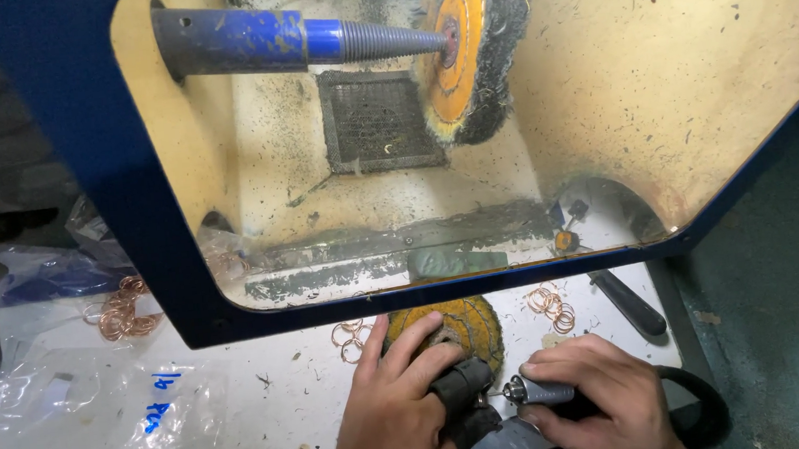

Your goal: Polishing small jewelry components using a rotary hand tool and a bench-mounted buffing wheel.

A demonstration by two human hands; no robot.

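Note:
My left hand [396, 400] grips a dark, grimy padded block [463, 392] near the front edge of the white bench [243, 408]. My right hand [596, 401] holds a rotary handpiece [538, 392] with a grey metal chuck, its tip pointing left at the block. What sits between tip and block is too small to tell. A yellow cloth buffing wheel [469, 328] lies flat just behind my left hand.
A blue-framed polishing hood [134, 226] opens ahead, with a tapered blue spindle [309, 40] carrying an orange buffing wheel [462, 53] and a mesh vent [377, 120]. Copper rings lie in piles [124, 313], [351, 337], [551, 306]. A black handle [629, 301] and plastic bags [101, 409] rest on the bench.

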